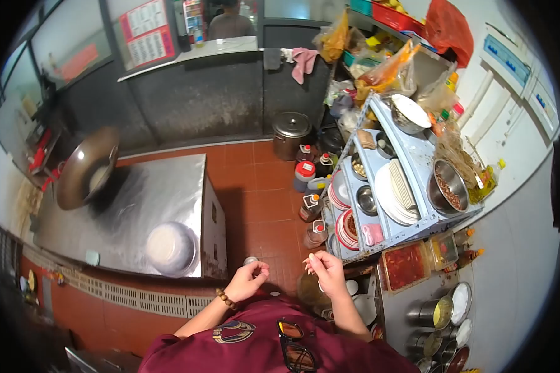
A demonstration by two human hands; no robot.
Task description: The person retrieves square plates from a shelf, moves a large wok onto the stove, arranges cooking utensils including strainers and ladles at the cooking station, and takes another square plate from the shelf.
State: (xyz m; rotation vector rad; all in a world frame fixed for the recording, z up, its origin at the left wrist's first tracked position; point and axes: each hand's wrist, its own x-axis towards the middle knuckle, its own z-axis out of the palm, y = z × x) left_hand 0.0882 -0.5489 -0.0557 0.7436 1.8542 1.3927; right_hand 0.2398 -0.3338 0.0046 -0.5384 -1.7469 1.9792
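My left hand (247, 282), with a beaded bracelet (225, 299) at the wrist, is in front of my body with its fingers curled in. What it holds, if anything, is hidden. Just beyond its knuckles shows a small round greyish thing (250, 260). A short gap to the right, my right hand (328, 274) pinches small pale pieces (308, 263) between thumb and fingers. Their kind is too small to tell. Beside that hand stands the lower end of the blue metal rack (425, 225).
A steel-topped counter (162, 180) at left bears a white tub (169, 247) and a tilted wok (87, 168). The rack holds plates (392, 193) and bowls. Jugs (315, 233) and a lidded pot (292, 127) stand on the red tiled floor (264, 217).
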